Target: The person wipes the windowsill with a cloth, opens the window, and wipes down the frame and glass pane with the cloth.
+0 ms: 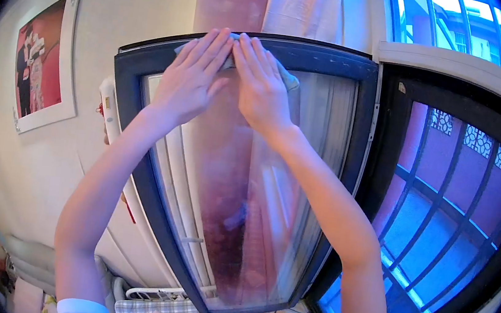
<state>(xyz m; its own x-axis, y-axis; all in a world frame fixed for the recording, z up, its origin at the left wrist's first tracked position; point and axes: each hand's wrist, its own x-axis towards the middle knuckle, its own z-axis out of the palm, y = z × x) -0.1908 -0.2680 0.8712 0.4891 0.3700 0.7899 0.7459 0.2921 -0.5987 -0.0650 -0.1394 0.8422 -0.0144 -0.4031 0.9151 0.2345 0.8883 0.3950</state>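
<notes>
A dark-framed window sash (362,126) stands swung open in front of me, its glass pane (317,164) reflecting pink and white curtains. Against the upper part of the sash lies a bluish-green cloth (290,79), mostly hidden under my hands. My left hand (188,78) presses flat on it, fingers stretched toward the top bar. Beside it, my right hand (261,90) also lies flat over the cloth with fingers straight. The fingertips of both hands nearly meet at the top edge of the frame.
On the right is the window opening with metal bars (440,203). Pink and white curtains (298,7) hang behind the sash. A framed picture (48,59) is on the left wall. Below are a checked cloth (165,309) and a white metal rail (167,292).
</notes>
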